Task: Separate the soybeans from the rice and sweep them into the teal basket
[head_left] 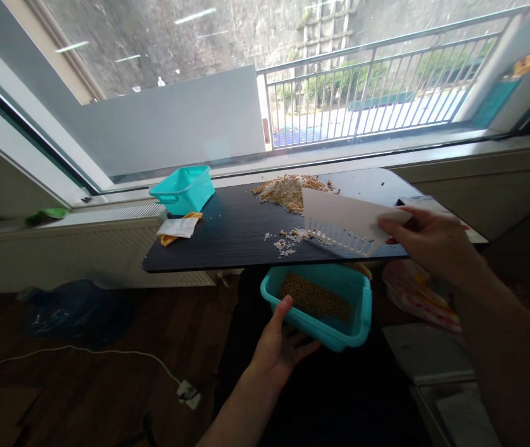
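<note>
My left hand grips the near side of a teal plastic bin, thumb over its rim, just below the table's front edge. Round tan beans cover much of its bottom. A white card with a row of slots cut along its lower edge is pinched in my right hand. The slotted edge is at the tabletop, over a few beans and white grains. Behind the card lies a mixed pile of beans and pale grains, partly hidden by it.
The dark tabletop sits against the window sill. A second teal bin stands at its left, beside a white packet on something orange. A power strip with a white cord and a large blue bottle lie on the floor.
</note>
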Demonstrator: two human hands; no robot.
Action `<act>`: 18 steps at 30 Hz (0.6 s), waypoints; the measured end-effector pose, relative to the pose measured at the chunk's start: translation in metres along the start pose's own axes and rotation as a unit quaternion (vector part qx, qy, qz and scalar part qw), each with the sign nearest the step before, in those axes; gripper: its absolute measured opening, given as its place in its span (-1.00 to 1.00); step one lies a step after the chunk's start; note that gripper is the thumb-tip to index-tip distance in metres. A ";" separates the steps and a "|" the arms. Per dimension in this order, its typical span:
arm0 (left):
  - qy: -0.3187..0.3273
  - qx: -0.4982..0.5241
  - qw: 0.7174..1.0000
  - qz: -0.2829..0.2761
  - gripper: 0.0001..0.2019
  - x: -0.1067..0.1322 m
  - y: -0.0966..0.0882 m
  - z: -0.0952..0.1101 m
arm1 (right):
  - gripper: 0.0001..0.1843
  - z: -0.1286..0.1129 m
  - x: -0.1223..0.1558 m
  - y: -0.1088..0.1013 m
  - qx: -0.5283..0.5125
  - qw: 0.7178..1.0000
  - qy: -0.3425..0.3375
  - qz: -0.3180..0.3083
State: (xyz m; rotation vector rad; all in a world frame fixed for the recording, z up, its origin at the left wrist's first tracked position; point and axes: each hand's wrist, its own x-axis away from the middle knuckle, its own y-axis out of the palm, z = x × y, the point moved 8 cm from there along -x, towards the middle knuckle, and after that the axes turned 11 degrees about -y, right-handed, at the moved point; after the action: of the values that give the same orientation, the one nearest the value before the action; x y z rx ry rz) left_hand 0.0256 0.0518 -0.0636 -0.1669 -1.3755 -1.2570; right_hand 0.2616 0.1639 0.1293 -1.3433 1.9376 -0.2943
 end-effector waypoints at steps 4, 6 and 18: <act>0.002 0.003 1.000 -0.002 -0.45 0.000 0.000 0.000 | -0.69 -0.004 0.001 0.003 0.010 1.000 -0.012 -0.016; 0.003 0.000 1.000 -0.002 -0.45 0.000 0.000 0.000 | -0.66 -0.005 0.001 0.000 0.015 1.000 -0.018 -0.019; 0.003 -0.005 1.000 0.001 -0.45 -0.002 -0.002 0.001 | -0.69 -0.016 0.000 0.000 0.006 0.998 -0.054 -0.037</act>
State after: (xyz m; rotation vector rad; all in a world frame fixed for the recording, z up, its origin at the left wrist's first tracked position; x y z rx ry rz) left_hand 0.0246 0.0532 -0.0660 -0.1714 -1.3634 -1.2617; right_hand 0.2503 0.1604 0.1401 -1.3973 1.7979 -0.2636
